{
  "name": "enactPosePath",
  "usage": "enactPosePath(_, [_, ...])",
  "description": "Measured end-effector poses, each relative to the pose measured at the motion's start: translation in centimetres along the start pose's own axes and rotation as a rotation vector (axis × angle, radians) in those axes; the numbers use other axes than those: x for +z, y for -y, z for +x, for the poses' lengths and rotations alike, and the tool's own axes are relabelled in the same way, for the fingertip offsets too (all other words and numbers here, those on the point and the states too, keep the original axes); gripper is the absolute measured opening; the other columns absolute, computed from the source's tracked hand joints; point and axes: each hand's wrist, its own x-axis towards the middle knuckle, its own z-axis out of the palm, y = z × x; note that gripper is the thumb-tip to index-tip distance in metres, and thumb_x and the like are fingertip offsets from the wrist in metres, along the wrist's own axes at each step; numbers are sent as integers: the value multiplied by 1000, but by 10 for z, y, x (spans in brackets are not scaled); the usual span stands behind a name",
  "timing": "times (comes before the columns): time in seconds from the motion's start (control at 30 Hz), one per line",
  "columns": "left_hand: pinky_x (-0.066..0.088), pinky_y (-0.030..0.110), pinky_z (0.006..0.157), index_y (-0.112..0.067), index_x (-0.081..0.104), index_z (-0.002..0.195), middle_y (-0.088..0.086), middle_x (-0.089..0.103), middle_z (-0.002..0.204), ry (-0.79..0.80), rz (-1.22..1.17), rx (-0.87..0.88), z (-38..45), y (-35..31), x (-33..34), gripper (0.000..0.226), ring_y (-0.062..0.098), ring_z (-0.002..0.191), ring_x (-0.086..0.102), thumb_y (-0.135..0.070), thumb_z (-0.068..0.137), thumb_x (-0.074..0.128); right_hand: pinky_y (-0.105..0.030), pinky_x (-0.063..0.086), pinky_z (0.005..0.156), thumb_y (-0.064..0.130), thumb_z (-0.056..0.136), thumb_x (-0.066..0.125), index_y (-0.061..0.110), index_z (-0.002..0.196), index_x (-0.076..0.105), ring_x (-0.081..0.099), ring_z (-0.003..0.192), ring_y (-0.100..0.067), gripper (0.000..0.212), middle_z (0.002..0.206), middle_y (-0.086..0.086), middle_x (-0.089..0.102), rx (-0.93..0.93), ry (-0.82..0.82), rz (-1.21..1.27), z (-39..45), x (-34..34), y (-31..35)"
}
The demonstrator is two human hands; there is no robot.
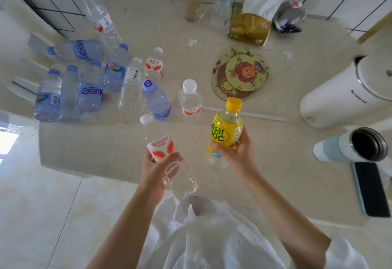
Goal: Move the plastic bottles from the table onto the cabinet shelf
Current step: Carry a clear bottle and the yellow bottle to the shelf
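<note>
Both hands are loaded: the left hand (156, 168) wraps round the lower body of a clear bottle (167, 154) with a red-and-white label, and the right hand (234, 149) curls round the yellow bottle (227, 129), fingers across its label and thumb on the near side. Both bottles are lifted over the near part of the table (265, 158). No cabinet shelf is in view, so the carry likely needs a turn away from the table.

To do this well, I would keep each grip at mid-body, where the thin plastic gives least, and avoid squeezing. The clear bottle looks empty and may crumple or slip. Carrying them apart stops them knocking together.

The clear bottle is tilted, its long axis running from the base near the body up and far-left to its white cap (146, 119). The yellow bottle stands closer to upright, leaning slightly, with its yellow cap (233, 103) pointing far. Righting both before they reach the shelf would let them be set down on their bases.

Many bottles remain, in a cluster at far left (70, 90), some lying down, and one upright at centre (191, 101).
</note>
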Motion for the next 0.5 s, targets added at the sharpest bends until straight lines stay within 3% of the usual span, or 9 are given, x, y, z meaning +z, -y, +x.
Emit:
enactPosePath(0.07, [57, 40, 67, -11, 59, 106, 18, 68, 91, -37, 145, -4, -4, 0, -2, 61, 30, 77, 68, -14, 51, 85, -24, 52, 69, 23, 63, 88, 14, 105, 57, 67, 78, -10, 53, 88, 6, 70, 14, -46, -30, -3, 0, -3])
enactPosePath(0.23, [54, 36, 65, -19, 65, 101, 8, 74, 90, 55, 422, 20, 4, 3, -7, 62, 23, 78, 70, -24, 44, 89, -16, 48, 63, 17, 66, 87, 12, 102, 56, 65, 76, -12, 47, 87, 2, 68, 87, -186, -54, -18, 6, -9])
enactPosePath(0.3, [57, 36, 68, -23, 65, 99, 2, 74, 87, 119, 513, 44, 12, -1, -7, 60, 20, 79, 72, -23, 45, 91, -20, 49, 64, 19, 65, 87, 12, 103, 57, 65, 78, -15, 49, 90, 0, 69, 124, -255, -45, -25, 11, -13])
enactPosePath(0.4, [53, 19, 60, -23, 63, 96, -8, 74, 82, 258, 622, 102, 29, -8, -1, 56, 8, 71, 70, -7, 52, 92, -22, 48, 64, 21, 63, 88, 12, 103, 58, 65, 79, -17, 51, 90, -1, 69, 200, -380, -31, -40, 23, -16])
enactPosePath(0.5, [48, 10, 54, -26, 60, 92, -19, 71, 79, 422, 741, 152, 41, -20, 5, 55, -2, 64, 67, -6, 53, 92, -25, 49, 64, 24, 59, 88, 18, 100, 58, 66, 76, -14, 50, 86, 4, 69, 288, -540, 42, -61, 40, -16])
